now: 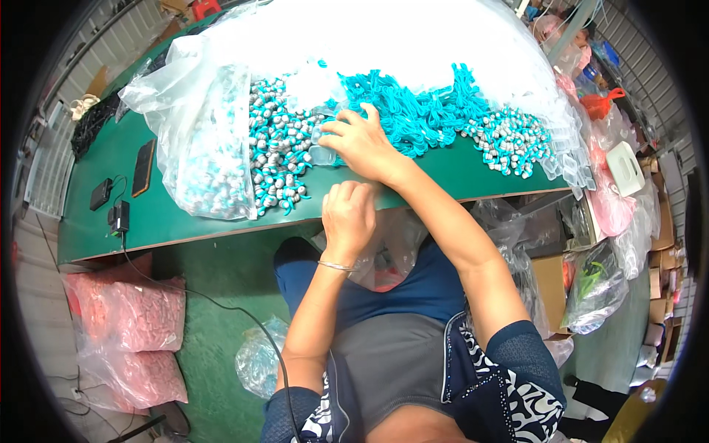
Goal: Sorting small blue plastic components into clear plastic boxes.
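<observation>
My right hand point(360, 140) rests on the green table point(111, 170), its fingers reaching into a heap of small silver pieces with turquoise cords point(279, 151) and touching a small clear plastic packet point(323, 153). A tangle of turquoise cord point(417, 111) lies just beyond that hand. My left hand point(348, 215) sits curled at the table's front edge, with a thin bracelet on its wrist; whether it holds anything is hidden. A second heap of the silver and turquoise pieces point(509, 140) lies to the right.
A clear plastic bag of the same pieces point(203, 133) lies to the left, with a dark phone point(143, 167) and a charger block with cable point(119, 217) beyond it. Pink filled bags point(129, 317) sit on the floor at left. Boxes and plastic bags point(598, 280) crowd the right.
</observation>
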### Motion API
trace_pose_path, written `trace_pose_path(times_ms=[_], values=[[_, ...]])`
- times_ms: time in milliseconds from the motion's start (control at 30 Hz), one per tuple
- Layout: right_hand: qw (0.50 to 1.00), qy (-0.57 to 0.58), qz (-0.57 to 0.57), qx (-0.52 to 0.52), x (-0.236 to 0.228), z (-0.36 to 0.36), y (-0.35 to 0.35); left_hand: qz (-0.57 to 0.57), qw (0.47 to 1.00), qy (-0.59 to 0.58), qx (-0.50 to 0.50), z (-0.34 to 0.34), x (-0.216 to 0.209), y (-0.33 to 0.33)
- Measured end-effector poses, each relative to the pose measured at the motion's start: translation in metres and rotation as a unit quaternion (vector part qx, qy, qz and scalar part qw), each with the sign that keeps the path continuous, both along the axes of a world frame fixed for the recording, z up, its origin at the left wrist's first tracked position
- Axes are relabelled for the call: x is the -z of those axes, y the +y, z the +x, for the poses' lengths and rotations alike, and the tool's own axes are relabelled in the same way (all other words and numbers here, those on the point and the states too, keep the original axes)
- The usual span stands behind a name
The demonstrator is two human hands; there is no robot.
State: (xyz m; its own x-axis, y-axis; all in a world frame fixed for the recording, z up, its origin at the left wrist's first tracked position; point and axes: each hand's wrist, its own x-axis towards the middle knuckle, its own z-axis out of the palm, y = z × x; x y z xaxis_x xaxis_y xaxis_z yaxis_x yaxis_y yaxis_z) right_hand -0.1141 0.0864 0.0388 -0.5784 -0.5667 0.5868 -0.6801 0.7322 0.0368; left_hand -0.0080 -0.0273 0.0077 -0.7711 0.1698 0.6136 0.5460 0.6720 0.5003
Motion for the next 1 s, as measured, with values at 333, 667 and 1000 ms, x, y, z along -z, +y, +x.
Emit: trace_pose_path(times_ms=[333,667,1000], values=[[0.96,0.039,-0.276,0.004,-0.021,0.009,0.031,0.004,1.0,-0.021,0.0,-0.001,-0.009,0.003],[0.878,-0.244,-0.359,0.201,-0.031,0.066,0.083,0.061,0.996,-0.056,0.022,-0.008,-0.01,0.002],[0.886,-0.301,-0.171,0.309,-0.018,0.098,0.087,-0.046,0.999,-0.028,-0.008,-0.008,-0.009,0.008]])
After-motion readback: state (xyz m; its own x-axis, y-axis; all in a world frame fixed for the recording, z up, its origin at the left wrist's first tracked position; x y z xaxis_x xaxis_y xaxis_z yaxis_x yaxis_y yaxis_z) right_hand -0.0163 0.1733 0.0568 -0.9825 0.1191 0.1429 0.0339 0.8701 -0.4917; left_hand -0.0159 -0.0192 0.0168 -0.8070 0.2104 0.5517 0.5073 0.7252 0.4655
